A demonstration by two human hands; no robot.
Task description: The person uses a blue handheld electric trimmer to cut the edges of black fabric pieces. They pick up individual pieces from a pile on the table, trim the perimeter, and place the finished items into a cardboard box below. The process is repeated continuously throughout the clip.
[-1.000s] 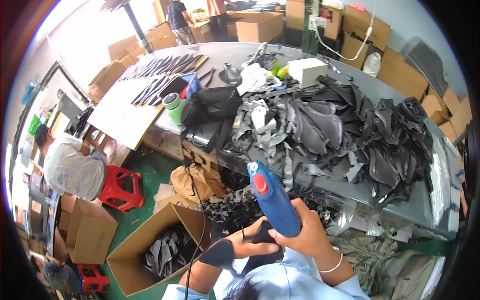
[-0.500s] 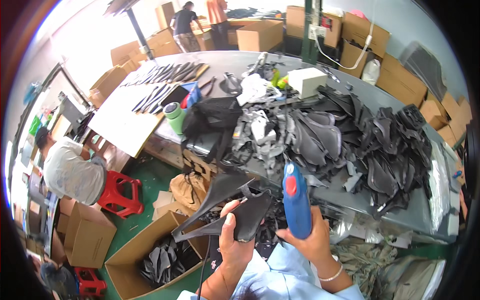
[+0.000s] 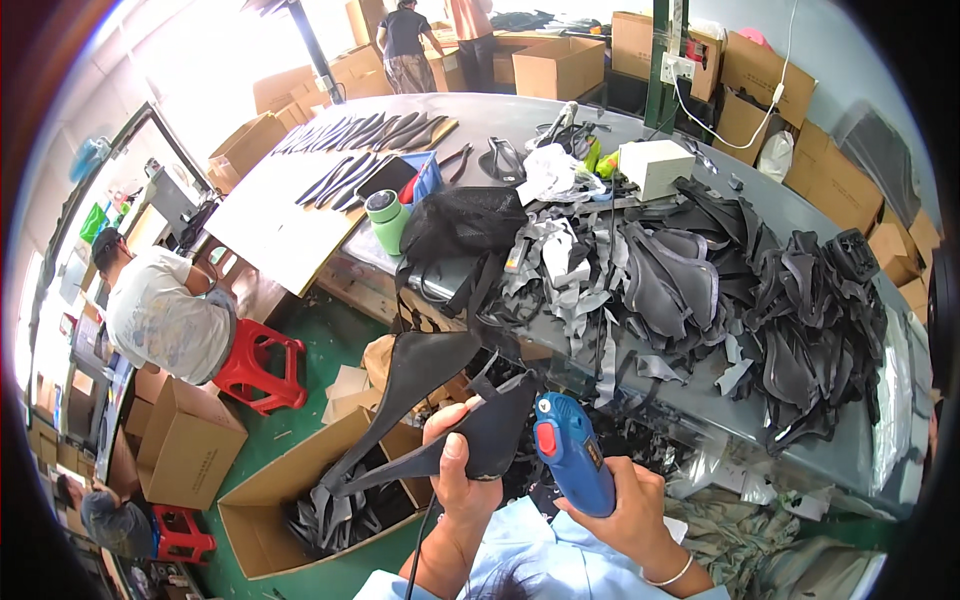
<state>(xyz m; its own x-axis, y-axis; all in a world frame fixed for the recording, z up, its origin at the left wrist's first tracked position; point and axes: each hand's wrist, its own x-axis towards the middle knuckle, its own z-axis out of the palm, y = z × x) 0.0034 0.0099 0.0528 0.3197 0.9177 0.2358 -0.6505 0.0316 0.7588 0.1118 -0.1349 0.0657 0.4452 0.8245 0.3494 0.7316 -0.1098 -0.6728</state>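
My left hand point(image 3: 462, 490) is closed on a black, two-lobed, saddle-shaped piece point(image 3: 430, 365), thumb on the near lobe. The piece's two lobes spread apart, and its narrow end points down to the left. In my right hand point(image 3: 630, 510) is a blue hand-held power tool point(image 3: 585, 460) with a red button. The tool's front end sits right beside the near lobe's right edge; whether they touch I cannot tell. Below the piece's narrow end stands an open cardboard box point(image 3: 250, 530) holding dark pieces point(image 3: 335, 515).
On the grey table point(image 3: 690, 410) ahead lie a heap of black moulded pieces point(image 3: 670, 280), grey scraps point(image 3: 560, 260), a black bag point(image 3: 460, 222) and a green bottle point(image 3: 386, 222). A person point(image 3: 165, 310) sits left on a red stool point(image 3: 262, 365). Two people stand at the back.
The tool has moved left and down, tipping toward the piece's edge. The piece's lobes now stand wider apart in view. The whole scene has shifted a little to the right.
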